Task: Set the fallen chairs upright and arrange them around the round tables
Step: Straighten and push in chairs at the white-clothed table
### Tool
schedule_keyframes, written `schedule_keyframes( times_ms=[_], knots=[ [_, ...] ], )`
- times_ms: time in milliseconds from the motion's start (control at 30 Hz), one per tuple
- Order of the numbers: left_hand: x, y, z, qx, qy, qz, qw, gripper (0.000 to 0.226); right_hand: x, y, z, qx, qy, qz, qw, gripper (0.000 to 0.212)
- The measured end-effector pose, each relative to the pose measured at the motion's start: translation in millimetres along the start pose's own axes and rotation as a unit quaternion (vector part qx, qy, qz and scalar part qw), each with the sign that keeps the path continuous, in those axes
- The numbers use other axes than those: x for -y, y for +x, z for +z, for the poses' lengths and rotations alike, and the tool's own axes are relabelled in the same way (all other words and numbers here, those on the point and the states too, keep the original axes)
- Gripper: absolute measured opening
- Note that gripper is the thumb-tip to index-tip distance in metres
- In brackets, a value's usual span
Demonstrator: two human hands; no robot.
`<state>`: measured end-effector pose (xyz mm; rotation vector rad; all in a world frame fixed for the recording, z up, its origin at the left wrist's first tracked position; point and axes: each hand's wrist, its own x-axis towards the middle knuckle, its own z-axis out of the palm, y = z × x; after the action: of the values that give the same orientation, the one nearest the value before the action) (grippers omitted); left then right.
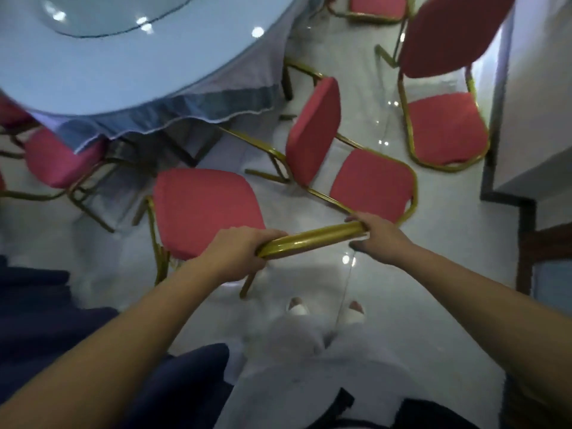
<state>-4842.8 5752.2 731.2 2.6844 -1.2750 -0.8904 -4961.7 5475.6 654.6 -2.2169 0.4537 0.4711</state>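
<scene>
A red-cushioned chair with a gold metal frame (207,209) stands upright right in front of me, its seat facing the round table (130,75). My left hand (244,249) grips the left end of its gold top rail (309,239), and my right hand (376,233) grips the right end. Just beyond, a second red chair (312,134) lies on its side on the floor. A third red chair (445,125) lies fallen at the right near the wall.
The table wears a pale blue cloth and a glass turntable (117,13). More red chairs sit at the left under the cloth (58,156) and at the top (377,4). A wall corner with dark trim (507,187) stands at the right. My feet (325,311) are on glossy white tiles.
</scene>
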Motion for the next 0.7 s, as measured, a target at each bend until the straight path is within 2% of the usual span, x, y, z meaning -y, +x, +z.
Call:
schedule_keyframes(
  times_ms=[33, 67, 200, 333, 400, 500, 600, 667, 700],
  knots=[
    [16, -25, -8, -0.014, -0.027, -0.002, 1.0, 0.067, 20, 2, -2, -0.01, -0.005, -0.035, 0.999, 0.026],
    [33, -49, -14, -0.028, -0.055, -0.005, 0.998, 0.067, 41, 3, -1, -0.019, -0.017, -0.071, 0.997, 0.019],
    [102, -122, -20, -0.08, -0.131, -0.036, 0.987, 0.06, 129, 6, 18, -0.023, -0.099, -0.169, 0.98, 0.016],
    [173, -179, -17, -0.112, -0.159, -0.096, 0.976, 0.057, 210, 5, 58, -0.005, -0.136, -0.207, 0.969, 0.018],
    [212, -207, -19, -0.134, -0.174, -0.129, 0.967, 0.055, 252, 4, 83, 0.002, -0.166, -0.226, 0.96, 0.008],
    [272, -248, -19, -0.172, -0.196, -0.198, 0.945, 0.039, 317, 5, 127, 0.003, -0.194, -0.286, 0.938, 0.021],
    [319, -280, -21, -0.222, -0.203, -0.288, 0.909, 0.027, 381, 8, 174, -0.005, -0.208, -0.331, 0.921, 0.024],
    [345, -293, -31, -0.184, -0.174, -0.345, 0.904, 0.023, 420, 13, 208, 0.007, -0.195, -0.33, 0.924, 0.026],
    [355, -297, -38, -0.143, -0.16, -0.359, 0.908, 0.029, 435, 15, 223, 0.02, -0.178, -0.322, 0.93, 0.026]
  ],
)
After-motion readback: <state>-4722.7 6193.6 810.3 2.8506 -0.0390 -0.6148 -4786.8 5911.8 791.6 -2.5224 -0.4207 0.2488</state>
